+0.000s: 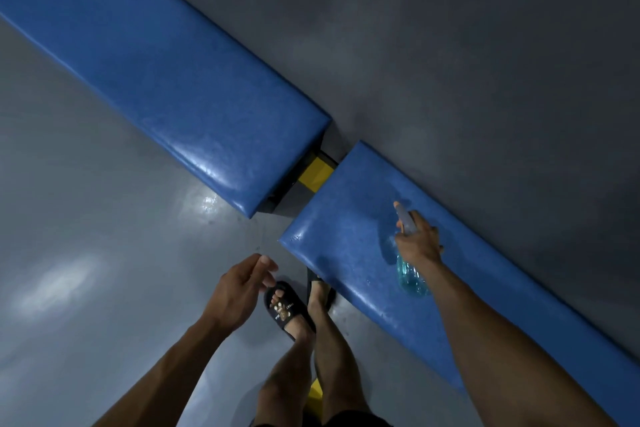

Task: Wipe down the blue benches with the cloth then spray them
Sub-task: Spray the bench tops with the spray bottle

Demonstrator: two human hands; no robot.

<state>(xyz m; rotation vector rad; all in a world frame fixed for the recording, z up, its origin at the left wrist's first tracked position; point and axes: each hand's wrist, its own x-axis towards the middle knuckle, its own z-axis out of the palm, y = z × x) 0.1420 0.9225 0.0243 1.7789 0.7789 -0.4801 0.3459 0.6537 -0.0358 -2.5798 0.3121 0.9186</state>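
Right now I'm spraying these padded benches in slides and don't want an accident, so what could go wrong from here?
1. The glossy grey floor could turn slick if mist drifts off the near blue padded bench; open black slide sandals may slip.
2. The clear blue spray bottle in the right hand points toward the gap, so the far blue padded bench might go unsprayed.
3. The left hand holds no cloth for drips.
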